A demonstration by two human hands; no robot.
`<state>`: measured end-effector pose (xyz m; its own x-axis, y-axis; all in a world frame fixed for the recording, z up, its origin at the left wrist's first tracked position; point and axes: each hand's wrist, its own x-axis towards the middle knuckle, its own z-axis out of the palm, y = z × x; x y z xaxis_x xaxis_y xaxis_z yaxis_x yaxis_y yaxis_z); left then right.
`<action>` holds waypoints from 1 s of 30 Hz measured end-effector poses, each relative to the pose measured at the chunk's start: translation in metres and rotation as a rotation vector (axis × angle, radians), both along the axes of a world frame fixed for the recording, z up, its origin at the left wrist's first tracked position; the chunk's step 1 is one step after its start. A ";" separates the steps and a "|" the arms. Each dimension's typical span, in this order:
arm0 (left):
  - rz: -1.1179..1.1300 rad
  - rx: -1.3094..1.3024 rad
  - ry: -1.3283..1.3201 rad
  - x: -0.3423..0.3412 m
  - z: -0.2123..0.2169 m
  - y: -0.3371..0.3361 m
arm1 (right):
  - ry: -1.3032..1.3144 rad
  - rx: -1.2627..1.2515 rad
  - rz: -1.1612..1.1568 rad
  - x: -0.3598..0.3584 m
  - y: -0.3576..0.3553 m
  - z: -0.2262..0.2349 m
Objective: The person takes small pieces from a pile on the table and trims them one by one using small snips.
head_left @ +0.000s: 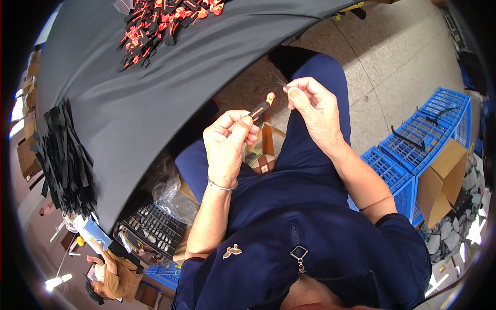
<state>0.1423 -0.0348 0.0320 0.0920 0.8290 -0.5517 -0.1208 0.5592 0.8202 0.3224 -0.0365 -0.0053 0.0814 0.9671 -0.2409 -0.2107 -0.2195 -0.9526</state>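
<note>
Left hand (226,142) pinches a black tab (259,109), orange end (270,97) fitted; right hand (316,111) pinches a thin item (282,83), apart. Beyond left fingers: piled orange-black pieces (164,21), seemingly plain black strips (64,157).

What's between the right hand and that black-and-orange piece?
A gap, in the head view: the left hand holds the piece apart, while a thin object pokes from the right hand.

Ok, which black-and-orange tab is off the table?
The tab pinched in the left hand, orange end upward in view; the other tabs lie heaped on black cloth.
</note>
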 end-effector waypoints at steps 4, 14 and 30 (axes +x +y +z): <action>0.001 0.012 -0.046 0.002 -0.001 -0.010 | 0.265 -0.156 0.197 -0.012 0.004 0.019; -0.194 1.013 0.802 0.004 -0.008 -0.028 | 0.225 -0.276 0.121 -0.018 -0.004 0.023; 0.171 -0.008 -0.223 0.007 -0.003 -0.023 | -0.401 0.305 -0.015 -0.024 -0.020 0.024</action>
